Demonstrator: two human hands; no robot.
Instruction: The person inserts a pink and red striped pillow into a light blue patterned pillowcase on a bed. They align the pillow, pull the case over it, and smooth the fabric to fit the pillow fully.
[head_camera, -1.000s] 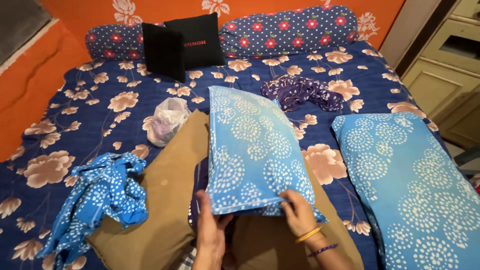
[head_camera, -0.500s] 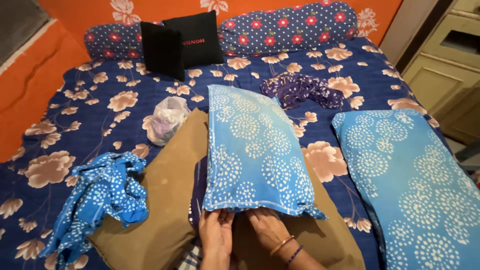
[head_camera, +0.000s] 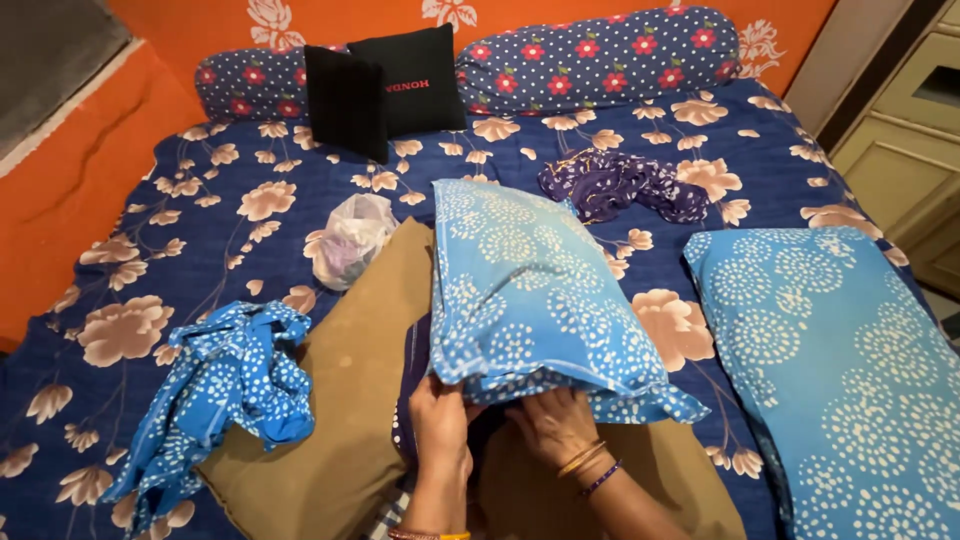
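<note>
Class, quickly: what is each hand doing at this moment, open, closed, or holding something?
Left hand: closed, gripping the open end of the blue pillow cover.
Right hand: at the same open end, fingers tucked under the cover; grip cannot be told.

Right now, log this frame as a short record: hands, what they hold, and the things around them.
left hand: grips the near open end of the blue patterned pillow
right hand: under the same edge
beneath: brown pillow
left of it: crumpled blue spotted cloth
right of it: second blue pillow
surface: floral bedsheet
</note>
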